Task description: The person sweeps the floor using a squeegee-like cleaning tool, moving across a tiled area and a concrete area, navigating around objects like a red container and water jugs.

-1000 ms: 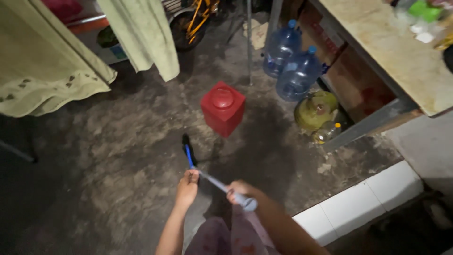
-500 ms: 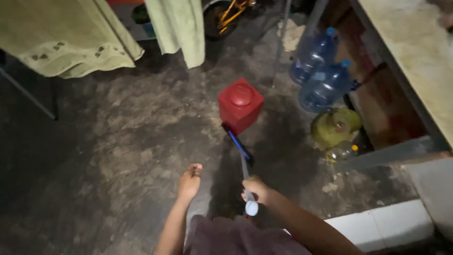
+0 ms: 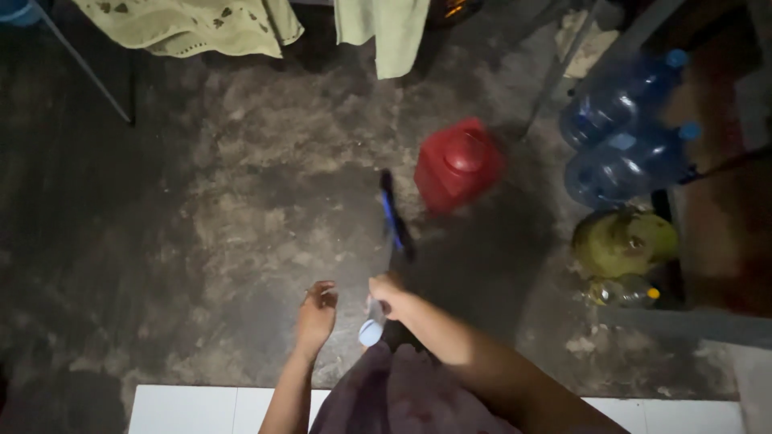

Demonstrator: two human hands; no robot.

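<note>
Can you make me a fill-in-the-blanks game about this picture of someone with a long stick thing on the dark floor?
1. The right hand grips the long handle of a tool, while the ______ hand holds nothing.
2. The square container on the floor is coloured ______.
3. The two big water bottles by the table have caps coloured ______.
4. The green cloths hang at the ______ of the picture.

Missing words: left; red; blue; top

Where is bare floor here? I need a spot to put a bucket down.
Bare: the concrete floor left of the broom, below the hanging cloths. Crowded: right side, with red container, water jugs and green gas cylinder.
</note>
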